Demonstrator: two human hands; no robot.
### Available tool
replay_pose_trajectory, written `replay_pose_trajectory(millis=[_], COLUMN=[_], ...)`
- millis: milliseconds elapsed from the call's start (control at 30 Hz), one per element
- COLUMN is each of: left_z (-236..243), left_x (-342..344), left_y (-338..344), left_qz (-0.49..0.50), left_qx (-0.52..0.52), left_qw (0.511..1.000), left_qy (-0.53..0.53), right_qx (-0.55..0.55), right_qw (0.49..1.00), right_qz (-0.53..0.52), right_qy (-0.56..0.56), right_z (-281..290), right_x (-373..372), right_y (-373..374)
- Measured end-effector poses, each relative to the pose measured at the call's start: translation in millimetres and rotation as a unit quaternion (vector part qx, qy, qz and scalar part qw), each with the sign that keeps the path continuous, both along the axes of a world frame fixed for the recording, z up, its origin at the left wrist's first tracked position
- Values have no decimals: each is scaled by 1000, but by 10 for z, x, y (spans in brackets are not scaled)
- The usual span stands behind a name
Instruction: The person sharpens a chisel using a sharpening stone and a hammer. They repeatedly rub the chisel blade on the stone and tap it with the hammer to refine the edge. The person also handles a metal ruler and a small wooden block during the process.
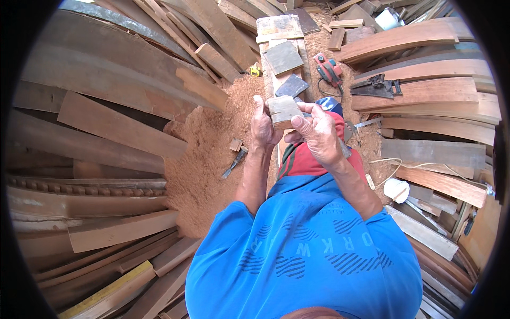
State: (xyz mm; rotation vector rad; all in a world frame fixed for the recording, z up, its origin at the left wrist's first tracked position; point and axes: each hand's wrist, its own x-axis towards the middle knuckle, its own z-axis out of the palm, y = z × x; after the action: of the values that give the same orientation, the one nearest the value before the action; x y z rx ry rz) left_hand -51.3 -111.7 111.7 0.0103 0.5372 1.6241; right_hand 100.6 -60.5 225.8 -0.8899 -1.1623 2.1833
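Observation:
Both my hands hold up a small pale wooden block (282,110) in front of me. My left hand (264,125) grips its left edge, thumb pointing up along the side. My right hand (317,132) clasps its right side with the fingers curled over the front. Below the block stands a narrow wooden bench (280,32) that runs away from me, with two flat grey square pieces (283,57) lying on it. My blue shirt and red shorts fill the lower middle of the view.
Long planks are stacked on the left (106,85) and on the right (425,101). Sawdust (207,154) covers the floor, with a chisel (234,162) on it. A red power tool (328,69), a hand saw (378,86), a yellow tape measure (255,70) and a white cup (396,190) lie nearby.

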Motion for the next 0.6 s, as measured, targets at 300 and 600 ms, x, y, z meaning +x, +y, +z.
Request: replay_pose_trajectory(millis=[300,600], left_z=[67,254], left_x=[-13,-4], left_y=[33,33], left_qz=[-8,-17], left_qx=[5,71], left_qw=[1000,997], left_qy=[-26,6], right_qx=[10,231], right_qw=[1000,969], right_qz=[-6,24], right_qy=[9,-84], right_z=[-34,-150], right_x=[23,61], right_y=[12,-28])
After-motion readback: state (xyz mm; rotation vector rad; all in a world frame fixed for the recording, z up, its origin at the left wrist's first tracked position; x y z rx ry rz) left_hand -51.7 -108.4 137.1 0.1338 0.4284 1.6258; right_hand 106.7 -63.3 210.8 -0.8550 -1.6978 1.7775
